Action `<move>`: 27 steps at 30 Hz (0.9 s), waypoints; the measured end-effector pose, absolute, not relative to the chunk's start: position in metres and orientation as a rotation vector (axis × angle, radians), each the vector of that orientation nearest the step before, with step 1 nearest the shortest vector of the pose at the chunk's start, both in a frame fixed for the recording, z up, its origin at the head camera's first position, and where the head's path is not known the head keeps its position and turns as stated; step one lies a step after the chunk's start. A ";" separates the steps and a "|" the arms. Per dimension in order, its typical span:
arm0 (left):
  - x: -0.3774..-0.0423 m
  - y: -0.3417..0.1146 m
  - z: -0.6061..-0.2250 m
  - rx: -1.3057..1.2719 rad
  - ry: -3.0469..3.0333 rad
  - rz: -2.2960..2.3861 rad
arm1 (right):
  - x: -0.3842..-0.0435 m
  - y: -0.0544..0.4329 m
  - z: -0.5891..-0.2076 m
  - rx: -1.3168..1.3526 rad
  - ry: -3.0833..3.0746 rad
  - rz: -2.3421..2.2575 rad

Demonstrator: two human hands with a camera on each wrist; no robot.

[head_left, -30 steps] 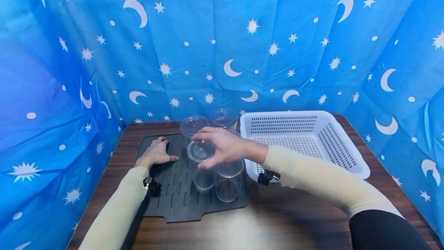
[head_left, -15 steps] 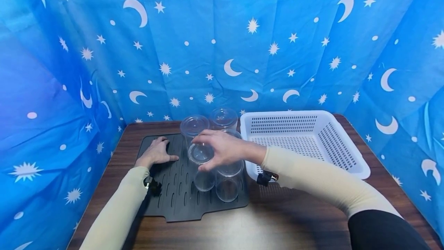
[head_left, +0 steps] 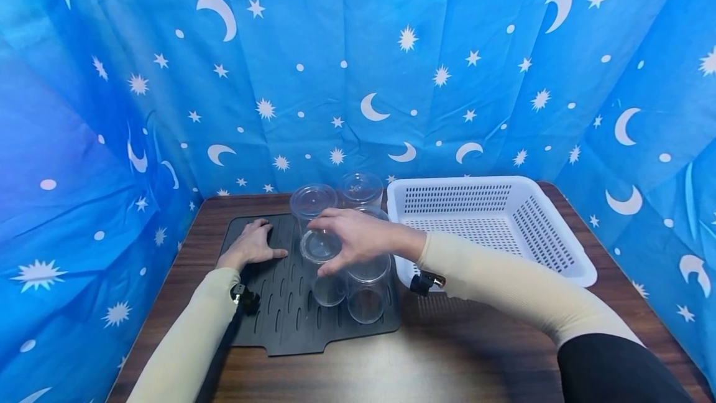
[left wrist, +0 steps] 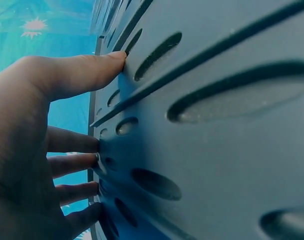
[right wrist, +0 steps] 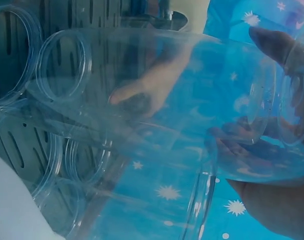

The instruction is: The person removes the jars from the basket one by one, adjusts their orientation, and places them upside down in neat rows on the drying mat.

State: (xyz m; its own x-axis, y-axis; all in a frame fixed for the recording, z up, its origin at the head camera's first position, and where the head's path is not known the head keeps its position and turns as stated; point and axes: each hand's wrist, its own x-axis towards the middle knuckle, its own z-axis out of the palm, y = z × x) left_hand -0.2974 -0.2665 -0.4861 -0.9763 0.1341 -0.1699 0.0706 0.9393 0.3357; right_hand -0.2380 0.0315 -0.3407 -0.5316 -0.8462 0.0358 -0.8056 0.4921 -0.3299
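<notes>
In the head view my right hand grips a clear plastic cup, thumb on the near side and fingers on the far side. The right wrist view shows this cup large and see-through, with the fingers round its right end. My left hand rests on the left part of a dark slotted mat. Its thumb and fingertips touch the mat surface in the left wrist view, fingers spread and fairly straight. More clear cups stand close by, one at the back left and one near the front.
Another clear cup stands at the back, beside a white perforated plastic basket on the right. My right forearm passes over the basket's near left corner. A blue moon-and-star cloth encloses the brown wooden table.
My right wrist has shifted slightly left and the hand sits a touch lower, still holding the cup. My left hand stays in place on the mat.
</notes>
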 end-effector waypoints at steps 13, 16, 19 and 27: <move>-0.297 -0.268 -0.489 0.178 2.892 0.506 | -0.237 0.033 -0.342 -1.395 2.606 -0.511; -0.297 -0.269 -0.489 0.180 2.884 0.509 | -0.237 0.036 -0.343 -1.392 2.618 -0.540; -0.296 -0.272 -0.485 0.192 2.881 0.539 | -0.238 0.039 -0.343 -1.389 2.629 -0.592; -0.295 -0.272 -0.446 0.339 2.982 0.576 | -0.242 0.048 -0.338 -1.382 2.639 -0.683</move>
